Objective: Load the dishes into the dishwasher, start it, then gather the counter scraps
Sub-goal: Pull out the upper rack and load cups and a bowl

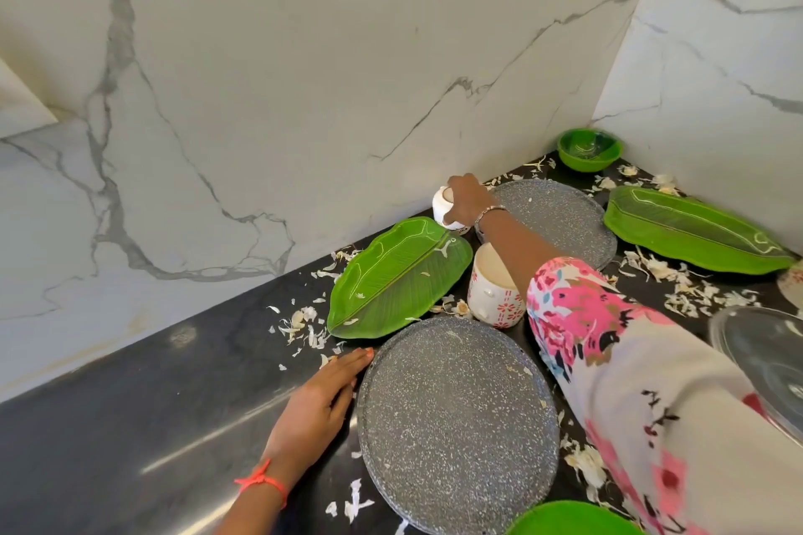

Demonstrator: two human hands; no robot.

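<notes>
The right arm, in a floral sleeve [608,361], stretches from the lower right to the centre of the frame, a bangle [489,213] at the wrist. The right hand [467,198] grips a cup [442,211] from above, fingers curled. The left hand [323,393], lower centre, lies flat on the counter [130,426], fingers straight and together, with an orange thread [260,482] round its wrist.
</notes>
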